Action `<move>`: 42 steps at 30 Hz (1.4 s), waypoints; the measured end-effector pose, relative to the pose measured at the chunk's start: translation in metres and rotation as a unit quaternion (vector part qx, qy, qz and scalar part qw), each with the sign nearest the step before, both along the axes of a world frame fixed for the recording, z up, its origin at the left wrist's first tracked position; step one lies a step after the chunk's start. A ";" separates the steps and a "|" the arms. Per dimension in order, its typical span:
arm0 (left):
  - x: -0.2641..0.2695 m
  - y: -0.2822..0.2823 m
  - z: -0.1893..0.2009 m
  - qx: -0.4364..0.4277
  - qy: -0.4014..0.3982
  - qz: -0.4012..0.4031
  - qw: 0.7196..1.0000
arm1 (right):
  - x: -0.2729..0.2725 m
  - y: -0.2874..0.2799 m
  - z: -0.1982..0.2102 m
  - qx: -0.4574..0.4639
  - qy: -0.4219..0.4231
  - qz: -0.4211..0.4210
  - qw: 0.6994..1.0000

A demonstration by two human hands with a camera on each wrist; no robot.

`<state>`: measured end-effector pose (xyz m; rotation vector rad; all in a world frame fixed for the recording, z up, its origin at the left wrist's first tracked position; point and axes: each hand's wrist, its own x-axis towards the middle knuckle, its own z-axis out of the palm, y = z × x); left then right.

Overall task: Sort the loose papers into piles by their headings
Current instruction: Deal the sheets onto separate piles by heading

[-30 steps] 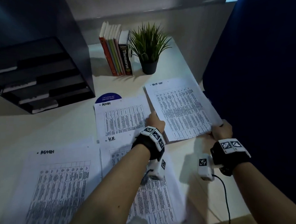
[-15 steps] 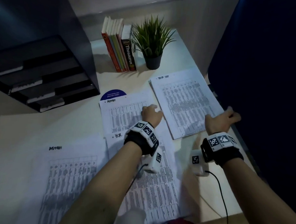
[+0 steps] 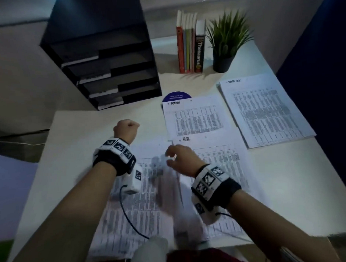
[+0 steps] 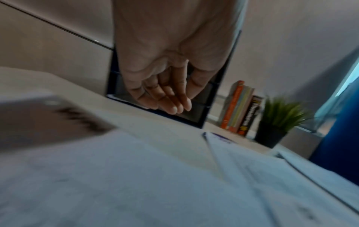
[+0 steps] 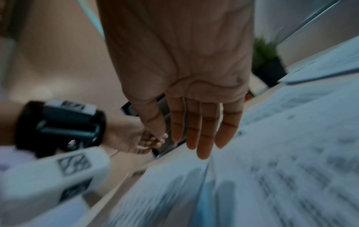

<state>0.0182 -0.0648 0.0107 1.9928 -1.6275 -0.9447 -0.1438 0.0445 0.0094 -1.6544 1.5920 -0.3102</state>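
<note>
Printed sheets lie on the white desk (image 3: pixel 93 133). A TASK LIST pile (image 3: pixel 265 112) is at the right, an ADMIN sheet (image 3: pixel 193 116) sits in the middle, and an H.R. sheet (image 3: pixel 224 160) lies below it. Another table sheet (image 3: pixel 136 216) lies under my left forearm with its heading covered. My left hand (image 3: pixel 127 130) hovers over bare desk left of the ADMIN sheet, its fingers (image 4: pixel 170 106) loosely curled and empty. My right hand (image 3: pixel 177 156) hangs over the top left corner of the H.R. sheet, its fingers (image 5: pixel 200 135) straight and holding nothing.
A black letter tray (image 3: pixel 107 68) stands at the back left. A row of books (image 3: pixel 190 48) and a potted plant (image 3: pixel 226 42) stand at the back. A round blue sticker (image 3: pixel 176 96) peeks out above the ADMIN sheet. A dark blue partition (image 3: pixel 323 66) borders the desk's right side.
Both hands have let go of the TASK LIST pile and moved left. The left hand went to bare desk. The right hand went over the H.R. sheet.
</note>
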 end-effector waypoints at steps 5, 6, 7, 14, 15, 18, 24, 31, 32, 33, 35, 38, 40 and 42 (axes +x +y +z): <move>0.078 0.018 -0.031 0.015 -0.052 -0.059 0.997 | 0.069 0.016 -0.027 0.025 0.065 0.029 0.997; 0.089 0.019 -0.036 0.005 -0.055 -0.080 0.995 | 0.076 0.016 -0.031 0.014 0.093 0.024 0.995; 0.098 0.020 -0.040 -0.002 -0.060 -0.097 0.993 | 0.081 0.016 -0.034 0.002 0.127 0.027 0.992; 0.128 0.021 -0.052 -0.015 -0.063 -0.152 0.986 | 0.091 0.005 -0.043 -0.008 0.225 0.037 0.974; 0.129 0.021 -0.052 -0.030 -0.053 -0.156 0.986 | 0.092 0.003 -0.043 -0.003 0.231 0.035 0.972; 0.130 0.026 -0.046 -0.084 -0.029 -0.193 0.977 | 0.095 0.000 -0.041 0.005 0.245 0.020 0.969; 0.139 0.033 -0.037 -0.084 -0.019 -0.273 0.958 | 0.105 -0.007 -0.030 -0.015 0.291 0.040 0.956; 0.152 0.034 -0.016 0.066 0.175 -0.194 0.963 | 0.128 -0.002 -0.029 -0.102 0.325 0.117 0.933; 0.154 0.032 -0.016 0.063 0.199 -0.150 0.966 | 0.131 0.001 -0.030 -0.113 0.329 0.118 0.930; 0.155 0.030 -0.017 0.050 0.220 -0.105 0.969 | 0.134 0.005 -0.030 -0.122 0.337 0.117 0.926; 0.155 0.025 -0.023 0.018 0.257 -0.024 0.966 | 0.135 0.007 -0.031 -0.134 0.334 0.102 0.927; 0.151 0.022 -0.026 0.034 0.326 0.033 0.944 | 0.142 0.007 -0.025 -0.096 0.301 0.108 0.943; 0.150 0.021 -0.024 0.065 0.354 -0.018 0.933 | 0.147 0.004 -0.020 -0.100 0.272 0.073 0.954; 0.151 0.022 -0.021 0.097 0.325 -0.107 0.935 | 0.153 -0.003 -0.016 -0.116 0.255 0.040 0.959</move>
